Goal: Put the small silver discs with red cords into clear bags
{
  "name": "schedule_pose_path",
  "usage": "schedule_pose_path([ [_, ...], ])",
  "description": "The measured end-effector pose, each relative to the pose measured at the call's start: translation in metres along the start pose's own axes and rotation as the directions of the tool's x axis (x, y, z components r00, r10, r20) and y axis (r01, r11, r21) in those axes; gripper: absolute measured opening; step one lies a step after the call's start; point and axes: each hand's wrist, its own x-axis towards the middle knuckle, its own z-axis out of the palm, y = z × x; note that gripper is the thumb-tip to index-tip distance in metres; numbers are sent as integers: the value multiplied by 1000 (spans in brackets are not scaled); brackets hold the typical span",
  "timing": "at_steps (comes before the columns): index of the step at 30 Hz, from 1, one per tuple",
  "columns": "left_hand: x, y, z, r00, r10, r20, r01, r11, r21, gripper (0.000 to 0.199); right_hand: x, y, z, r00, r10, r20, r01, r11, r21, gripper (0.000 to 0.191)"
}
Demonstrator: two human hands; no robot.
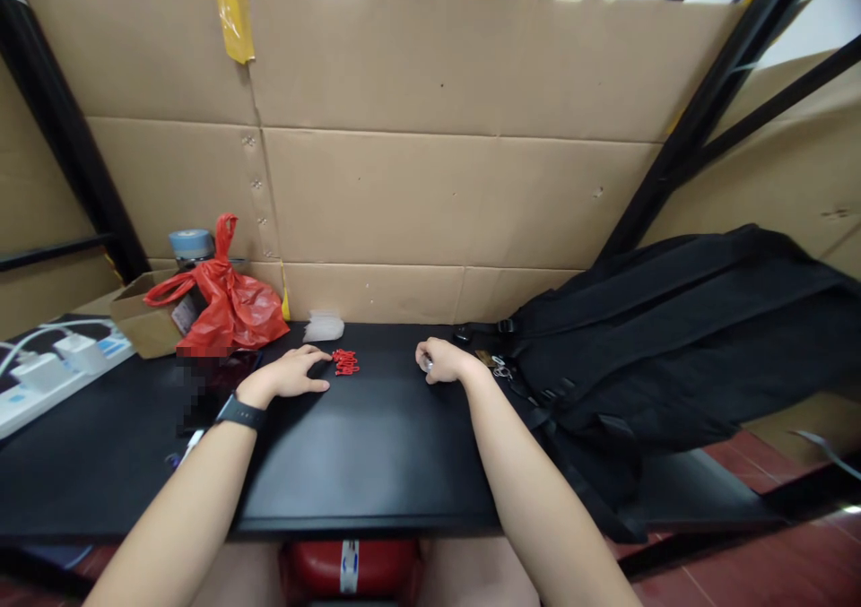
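My left hand rests on the black table with its fingers apart and holds nothing. Its fingertips reach the left edge of a small cluster of red looped pieces, which look like bent clips or cord. Behind them lies a translucent whitish packet, near the cardboard wall. Farther right, my right hand is closed in a pinch over the table. A small shiny, clear or silvery object shows between its fingers; its kind is mostly hidden.
A black backpack covers the right side, with keys beside it. At left are a red plastic bag, a cardboard box, a blue-lidded container and a white power strip. Cardboard walls the back.
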Motion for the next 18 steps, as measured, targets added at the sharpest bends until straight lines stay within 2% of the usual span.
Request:
schedule_pose_path([
  [3, 0, 0, 0, 1000, -9, 10, 9, 1000, 8, 65, -3, -2, -2, 998, 6, -60, -5, 1000, 10, 28],
  [10, -1, 3, -2, 1000, 0, 4, 0, 1000, 12, 65, -10, 0, -5, 997, 53, -54, -34, 952, 304, 33],
  [13, -1, 3, -1, 1000, 1, 11, -1, 1000, 29, 65, -8, 1, -6, 993, 37, -113, -4, 960, 281, 32],
  [18, 1, 3, 1, 1000, -5, 8, 4, 999, 39, 66, -2, 3, -3, 952, -17, -305, 77, 980, 186, 38],
])
